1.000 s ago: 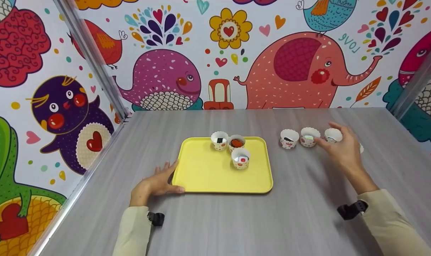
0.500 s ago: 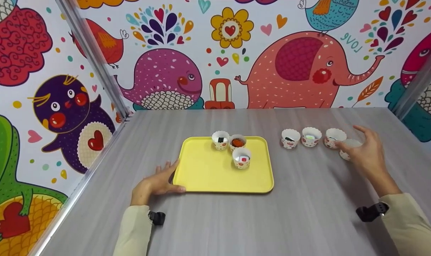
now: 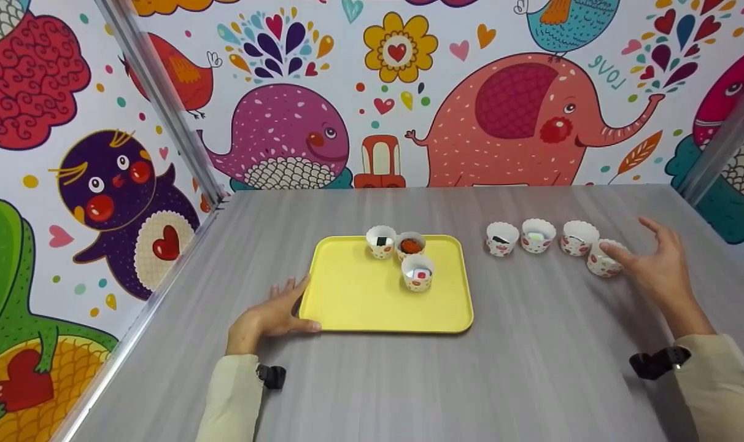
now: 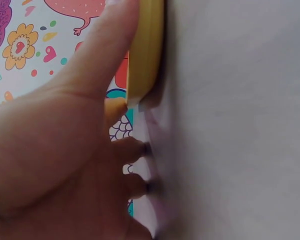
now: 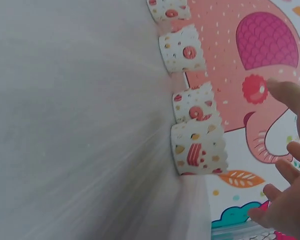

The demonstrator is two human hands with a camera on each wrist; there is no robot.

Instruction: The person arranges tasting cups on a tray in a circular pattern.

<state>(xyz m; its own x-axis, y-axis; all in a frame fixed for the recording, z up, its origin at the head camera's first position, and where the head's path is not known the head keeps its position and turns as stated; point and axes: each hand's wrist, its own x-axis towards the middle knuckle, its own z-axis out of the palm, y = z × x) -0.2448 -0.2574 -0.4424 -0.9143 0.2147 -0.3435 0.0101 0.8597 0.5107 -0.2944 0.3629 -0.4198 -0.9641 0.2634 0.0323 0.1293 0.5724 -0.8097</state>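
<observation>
My left hand [image 3: 269, 315] lies at the left end of a yellow tray [image 3: 353, 304], its thumb on the near rim and its fingers spread. In the left wrist view the thumb touches the tray's edge [image 4: 146, 55], while the other fingertips reach the table. Three patterned paper cups stand on the tray: one with a black-and-white piece [image 3: 381, 242], one with orange filling [image 3: 410, 247], one with a red-and-white piece [image 3: 419, 275]. My right hand [image 3: 662, 265] holds nothing, fingers apart, just right of the rightmost paper cup [image 3: 604, 266], which is upright on the table.
More paper cups stand in a row at the back right: one with something dark inside [image 3: 500, 240], one with a pale green-and-white piece [image 3: 536, 237], and a third [image 3: 578, 238] close to the rightmost cup. Cartoon-printed walls [image 3: 323, 37] border the grey table [image 3: 409, 387].
My right hand has moved right, from above the third cup in the row, past the rightmost cup, uncovering both. My left hand, the tray and its cups have stayed put.
</observation>
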